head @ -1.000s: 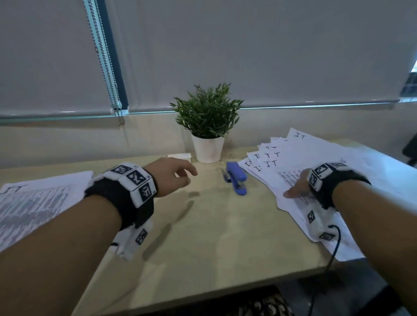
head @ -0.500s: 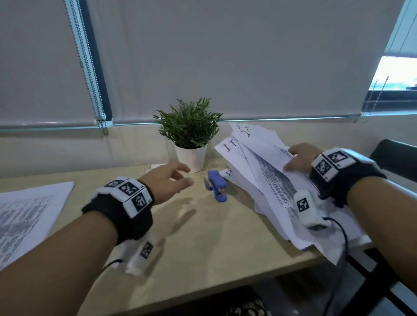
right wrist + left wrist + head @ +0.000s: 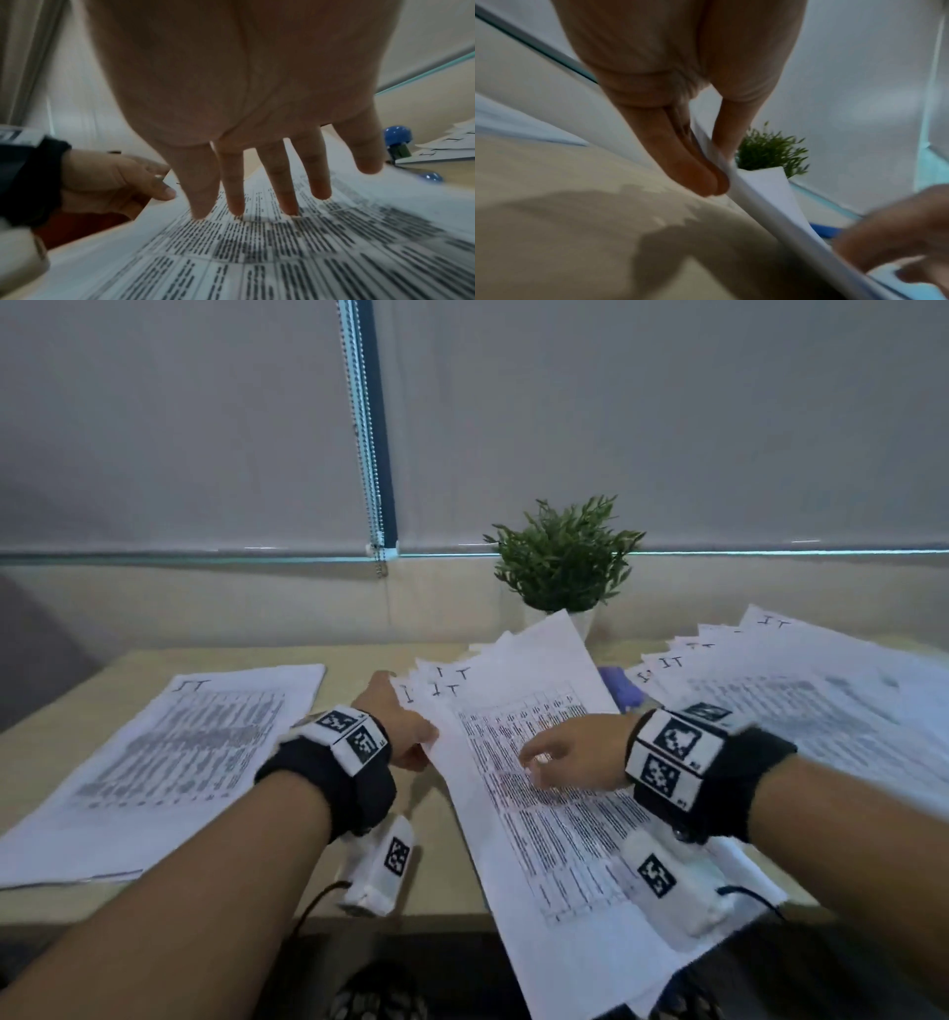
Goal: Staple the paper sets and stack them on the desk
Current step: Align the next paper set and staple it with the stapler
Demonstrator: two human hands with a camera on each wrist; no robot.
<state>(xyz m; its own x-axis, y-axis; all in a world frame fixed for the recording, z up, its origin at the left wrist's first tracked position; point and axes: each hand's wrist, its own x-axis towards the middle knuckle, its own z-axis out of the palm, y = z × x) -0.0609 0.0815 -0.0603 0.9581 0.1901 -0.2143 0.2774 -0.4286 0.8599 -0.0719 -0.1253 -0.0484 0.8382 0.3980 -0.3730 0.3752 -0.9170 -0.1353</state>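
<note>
A printed paper set [image 3: 544,814] lies slanted across the middle of the desk, its near end past the front edge. My left hand [image 3: 411,737] pinches its left edge between thumb and fingers [image 3: 695,172]. My right hand [image 3: 539,762] rests on top with straight, spread fingers [image 3: 236,199], tips touching the print. A flat stack of paper sets [image 3: 169,762] lies at the left. Fanned loose paper sets [image 3: 801,695] cover the right side. The blue stapler [image 3: 624,690] is mostly hidden behind the held set, and shows in the right wrist view [image 3: 397,140].
A potted green plant [image 3: 565,557] stands at the back of the desk [image 3: 359,660] against the wall. Closed window blinds [image 3: 179,428] with a bead chain hang behind. Wrist camera cables trail off the desk's front edge.
My right hand has carried a paper set from the right pile to the middle of the desk. My left hand has taken hold of its left edge. The view has turned left.
</note>
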